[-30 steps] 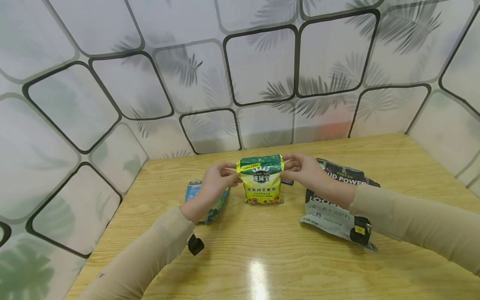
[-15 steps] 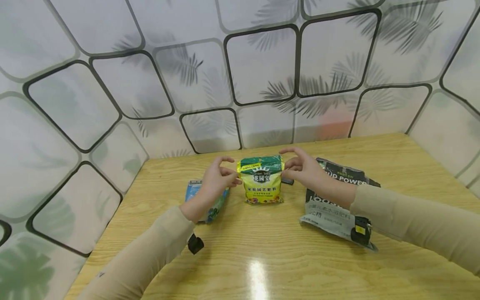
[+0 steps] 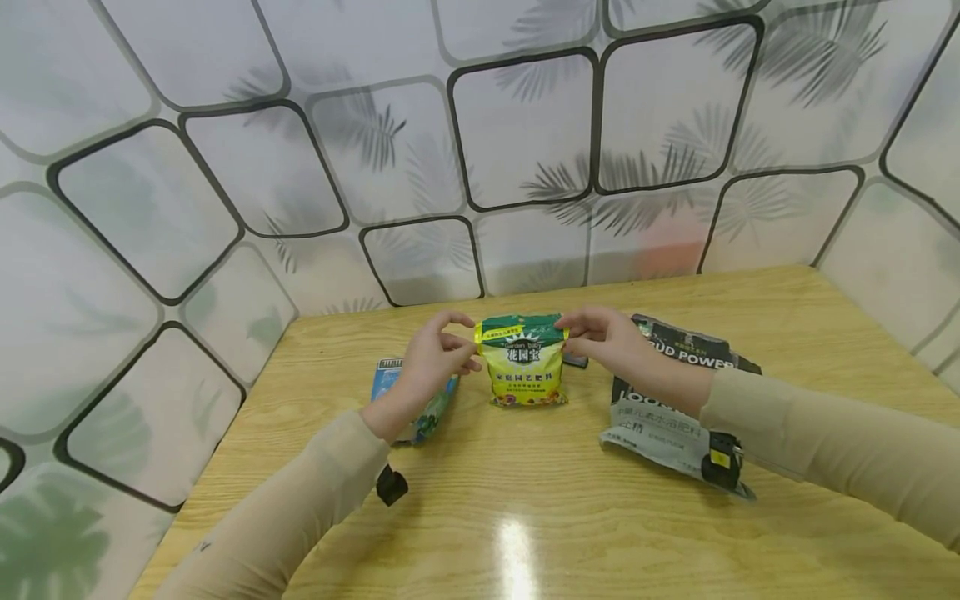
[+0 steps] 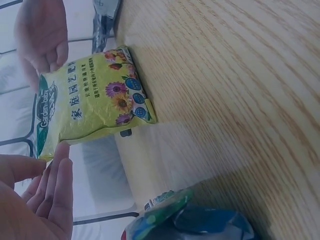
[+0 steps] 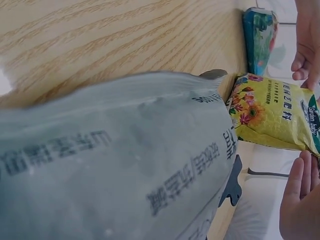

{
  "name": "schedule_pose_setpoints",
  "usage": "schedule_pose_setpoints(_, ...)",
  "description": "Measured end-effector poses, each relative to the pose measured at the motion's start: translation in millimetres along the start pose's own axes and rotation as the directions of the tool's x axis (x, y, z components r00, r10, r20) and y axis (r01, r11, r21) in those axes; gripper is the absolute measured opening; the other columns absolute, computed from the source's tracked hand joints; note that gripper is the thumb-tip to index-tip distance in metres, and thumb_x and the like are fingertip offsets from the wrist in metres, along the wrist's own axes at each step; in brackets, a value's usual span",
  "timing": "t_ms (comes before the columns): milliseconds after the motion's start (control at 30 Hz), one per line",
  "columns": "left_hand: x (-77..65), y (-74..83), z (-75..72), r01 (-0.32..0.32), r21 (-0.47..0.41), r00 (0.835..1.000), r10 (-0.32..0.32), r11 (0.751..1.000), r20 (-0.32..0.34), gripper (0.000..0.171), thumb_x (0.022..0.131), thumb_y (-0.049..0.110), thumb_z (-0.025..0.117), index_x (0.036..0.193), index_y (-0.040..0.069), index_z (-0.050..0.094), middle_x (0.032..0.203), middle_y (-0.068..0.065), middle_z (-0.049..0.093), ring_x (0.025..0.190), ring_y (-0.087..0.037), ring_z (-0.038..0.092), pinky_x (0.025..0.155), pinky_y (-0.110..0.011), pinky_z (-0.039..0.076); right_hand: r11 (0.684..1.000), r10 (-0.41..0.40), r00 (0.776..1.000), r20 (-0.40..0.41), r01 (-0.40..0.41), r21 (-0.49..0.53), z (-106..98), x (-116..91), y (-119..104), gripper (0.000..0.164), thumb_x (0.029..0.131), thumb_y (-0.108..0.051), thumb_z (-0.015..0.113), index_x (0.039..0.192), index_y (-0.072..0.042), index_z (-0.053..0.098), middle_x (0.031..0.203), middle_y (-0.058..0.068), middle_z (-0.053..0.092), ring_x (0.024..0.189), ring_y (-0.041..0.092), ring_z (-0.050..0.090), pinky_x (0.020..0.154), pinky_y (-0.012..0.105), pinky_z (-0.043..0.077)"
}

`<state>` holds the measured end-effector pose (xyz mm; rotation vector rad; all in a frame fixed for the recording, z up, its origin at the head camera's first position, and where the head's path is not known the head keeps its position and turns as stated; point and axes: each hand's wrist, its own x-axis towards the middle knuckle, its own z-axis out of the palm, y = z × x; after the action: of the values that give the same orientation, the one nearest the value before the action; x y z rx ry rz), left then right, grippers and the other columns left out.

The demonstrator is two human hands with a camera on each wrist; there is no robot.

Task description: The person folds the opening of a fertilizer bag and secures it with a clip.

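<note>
A yellow and green bag of fertilizer stands upright on the wooden table, flowers printed along its bottom. At its upper left corner, the fingertips of my left hand pinch the edge. My right hand holds the opposite upper corner, one finger overlapping the green top band. The left wrist view shows several fairly straight left fingers along the bag's side edge. Both hands also flank the bag in the right wrist view, where right fingers lie against its side.
A blue and green packet lies left of the bag, partly under my left forearm. On the right lies a large black and grey pouch, partly behind my right arm. A small dark object sits behind the yellow bag. Patterned walls border the table.
Half a second ago the upper fingers of both hands were lifted off the corners; now they have come back down onto them. The bag has stayed in place, its top slightly lower.
</note>
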<state>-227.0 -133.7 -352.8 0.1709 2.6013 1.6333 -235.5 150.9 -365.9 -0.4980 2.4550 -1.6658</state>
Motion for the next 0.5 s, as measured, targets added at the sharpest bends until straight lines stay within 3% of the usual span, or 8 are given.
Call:
schedule_pose_setpoints(67, -0.1, -0.3, 0.0, 0.006, -0.004, 1.0, -0.006, 1.0, 0.003, 0.031, 0.104, 0.004, 0.066, 0.134, 0.011, 0.063, 0.108, -0.022, 0.079, 0.094, -0.043, 0.079, 0.09, -0.055, 0.067, 1.0, 0.013, 1.0, -0.004, -0.013, -0.024, 0.4, 0.3, 0.0, 0.037, 0.102, -0.006, 0.064, 0.138, 0.002, 0.065, 0.117, 0.016, 0.07, 0.1, 0.014, 0.07, 0.093, 0.036, 0.061)
schedule_pose_setpoints(267, -0.3, -0.6, -1.0, 0.011, -0.009, 1.0, -0.011, 1.0, 0.016, 0.032, 0.106, 0.007, 0.065, 0.137, 0.007, 0.064, 0.114, -0.024, 0.078, 0.101, -0.046, 0.077, 0.093, -0.055, 0.066, 0.997, 0.024, 1.0, -0.017, -0.025, -0.068, 1.7, 1.0, -0.2, 0.036, 0.101, -0.007, 0.066, 0.136, 0.001, 0.067, 0.116, 0.017, 0.072, 0.108, 0.031, 0.07, 0.092, 0.04, 0.06)
schedule_pose_setpoints(400, -0.5, -0.5, -1.2, 0.012, -0.007, 1.0, -0.012, 1.0, 0.023, 0.03, 0.106, 0.007, 0.064, 0.136, 0.005, 0.065, 0.116, -0.026, 0.077, 0.102, -0.046, 0.077, 0.093, -0.055, 0.066, 0.997, 0.015, 1.0, -0.018, -0.016, -0.076, 2.0, 1.1, 1.4, 0.035, 0.1, -0.007, 0.068, 0.134, 0.001, 0.068, 0.115, 0.017, 0.072, 0.102, 0.026, 0.07, 0.091, 0.038, 0.06)
schedule_pose_setpoints(500, -0.6, -1.0, -1.0, 0.008, 0.008, 1.0, -0.009, 1.0, 0.03, 0.028, 0.107, 0.008, 0.063, 0.134, 0.004, 0.066, 0.113, -0.025, 0.078, 0.095, -0.04, 0.079, 0.091, -0.055, 0.066, 0.997, 0.011, 1.0, -0.014, -0.012, -0.076, 2.4, 0.1, 2.5, 0.035, 0.1, -0.007, 0.07, 0.134, 0.001, 0.067, 0.112, 0.014, 0.072, 0.098, 0.02, 0.068, 0.09, 0.038, 0.06)
